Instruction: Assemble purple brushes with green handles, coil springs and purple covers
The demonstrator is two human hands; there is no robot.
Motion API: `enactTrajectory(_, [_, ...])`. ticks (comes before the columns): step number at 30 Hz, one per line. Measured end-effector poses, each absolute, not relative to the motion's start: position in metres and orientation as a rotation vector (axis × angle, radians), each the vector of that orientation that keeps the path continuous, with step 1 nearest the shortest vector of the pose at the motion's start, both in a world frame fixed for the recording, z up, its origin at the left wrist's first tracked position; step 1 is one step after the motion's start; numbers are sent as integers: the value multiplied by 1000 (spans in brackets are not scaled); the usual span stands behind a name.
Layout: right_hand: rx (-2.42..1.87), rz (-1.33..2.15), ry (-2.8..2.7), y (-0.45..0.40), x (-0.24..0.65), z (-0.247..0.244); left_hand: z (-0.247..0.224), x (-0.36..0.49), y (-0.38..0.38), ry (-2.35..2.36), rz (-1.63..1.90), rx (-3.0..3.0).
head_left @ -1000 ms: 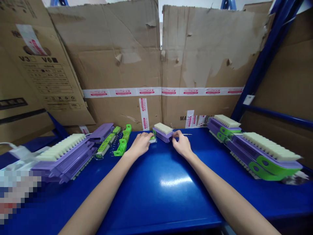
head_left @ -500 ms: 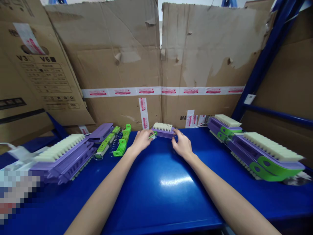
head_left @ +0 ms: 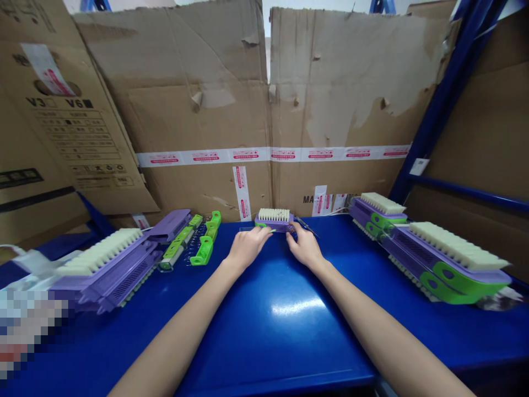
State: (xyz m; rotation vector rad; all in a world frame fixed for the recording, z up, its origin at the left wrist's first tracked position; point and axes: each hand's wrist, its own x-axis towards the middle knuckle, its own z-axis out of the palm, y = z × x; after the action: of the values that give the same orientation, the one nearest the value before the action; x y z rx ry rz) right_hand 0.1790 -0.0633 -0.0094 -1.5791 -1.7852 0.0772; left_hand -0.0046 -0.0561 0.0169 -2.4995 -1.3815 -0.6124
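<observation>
A purple brush block (head_left: 278, 224) with cream bristles on top lies at the table's back middle, with a green piece at its left end. My right hand (head_left: 305, 245) is closed on the block's right end, thumb in front. My left hand (head_left: 248, 246) is at its front left, fingers pressed together and pointing right; what they pinch is too small to make out. A thin clear piece shows just behind the left hand. Near my right fingertips lies a thin dark item (head_left: 306, 226).
Purple brush blocks stand at the left (head_left: 119, 264) and right (head_left: 450, 264) of the blue table (head_left: 281, 342). Green end pieces (head_left: 204, 251) and yellow-green strips (head_left: 177, 245) lie left of my left hand. Cardboard (head_left: 198, 121) walls the back.
My left hand has moved right and slightly down, along the block's front. The green piece once at its fingers now shows at the block's left end. The dark item beside my right hand has become visible.
</observation>
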Motion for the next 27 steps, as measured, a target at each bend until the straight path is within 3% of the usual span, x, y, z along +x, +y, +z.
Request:
enactTrajectory(11, [-1433,384,-1529,-56,185,-6,-7,6,-51,-1098,-446,-2709])
enactTrajectory(15, [-1319,422,-1429,-54,186,-8,-8,6,-51,-1205,-505,-2682])
enactTrajectory(27, [-1053,983,-1126,-57,181,-9,-7,10,-56,-1267,-626,-2793])
